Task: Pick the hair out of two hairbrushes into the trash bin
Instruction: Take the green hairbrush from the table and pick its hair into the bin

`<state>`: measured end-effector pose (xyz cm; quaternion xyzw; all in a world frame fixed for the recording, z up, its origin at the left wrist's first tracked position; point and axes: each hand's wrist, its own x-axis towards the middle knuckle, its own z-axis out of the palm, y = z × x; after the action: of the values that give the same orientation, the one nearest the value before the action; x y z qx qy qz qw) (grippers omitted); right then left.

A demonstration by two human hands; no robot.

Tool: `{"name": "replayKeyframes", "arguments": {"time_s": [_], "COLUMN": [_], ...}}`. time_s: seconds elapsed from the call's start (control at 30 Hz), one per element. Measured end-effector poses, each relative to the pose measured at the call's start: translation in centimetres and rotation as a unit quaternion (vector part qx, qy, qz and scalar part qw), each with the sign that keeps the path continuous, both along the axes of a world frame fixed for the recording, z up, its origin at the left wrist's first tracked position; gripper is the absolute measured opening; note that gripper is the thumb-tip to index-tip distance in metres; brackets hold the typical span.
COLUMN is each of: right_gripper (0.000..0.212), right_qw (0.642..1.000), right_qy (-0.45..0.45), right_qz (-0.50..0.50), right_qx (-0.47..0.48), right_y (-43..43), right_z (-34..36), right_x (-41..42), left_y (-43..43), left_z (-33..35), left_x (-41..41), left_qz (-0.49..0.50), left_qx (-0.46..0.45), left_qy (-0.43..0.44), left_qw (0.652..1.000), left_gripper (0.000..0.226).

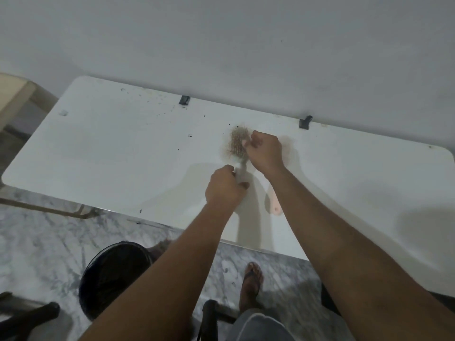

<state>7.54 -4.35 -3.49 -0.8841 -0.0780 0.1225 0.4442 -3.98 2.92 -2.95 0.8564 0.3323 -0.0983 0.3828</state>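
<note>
Head view. Gripped the pale handle of the first hairbrush [239, 157] in the left hand [222, 187], fingers and thumb curled round it, over the middle of the white table [110, 148]. Pointed the brush head away, towards the wall [221, 45], bristles up and matted with a tan clump of hair [232, 139]. Pinched at that hair with the right hand [264, 151], thumb and fingertips closed on it at the right edge of the brush head, the other fingers curled in. Could not tell whether the brush touched the tabletop or hung just over it.

Saw the second hairbrush [273, 203] lying flat on the table, just beside the right forearm and partly hidden under it, with only a pinkish handle showing. Saw the black trash bin [115, 274] on the marble floor [37, 242], below the table's near edge and left of the left forearm, well apart from both brushes; could not make out its contents. Noted two black clips [184, 100] on the table's far edge against the wall, dark specks scattered over the tabletop, and a sandalled foot [252, 279] on the floor near the bin.
</note>
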Motion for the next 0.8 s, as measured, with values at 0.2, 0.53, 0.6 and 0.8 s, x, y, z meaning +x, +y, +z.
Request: {"name": "replayKeyframes", "arguments": {"time_s": [0.2,0.53,0.6,0.8], "right_gripper": [0.022,0.015,0.02,0.043], "right_qw": [1.0,0.996,0.995,0.984], "right_qy": [0.01,0.038,0.034,0.054], "right_qz": [-0.019,-0.042,-0.019,0.094], "right_qx": [-0.009,0.063,0.091,0.14], "right_y": [-0.1,1.0,2.6,9.8], "right_z": [-0.7,1.2,1.9,3.7], "right_x": [-0.7,-2.6,-3.5,-8.8], "left_y": [-0.1,1.8,3.1,8.9], "left_z": [-0.5,0.9,1.4,2.9], "left_x": [0.4,-2.2,-3.8,-11.0], "left_qz": [0.017,0.14,0.179,0.285], "left_qx": [-0.026,-0.168,-0.2,-0.298], "left_qy": [-0.006,-0.111,-0.136,-0.185], "left_qw": [0.999,0.969,0.954,0.892], "left_gripper": [0.024,0.037,0.047,0.046]}}
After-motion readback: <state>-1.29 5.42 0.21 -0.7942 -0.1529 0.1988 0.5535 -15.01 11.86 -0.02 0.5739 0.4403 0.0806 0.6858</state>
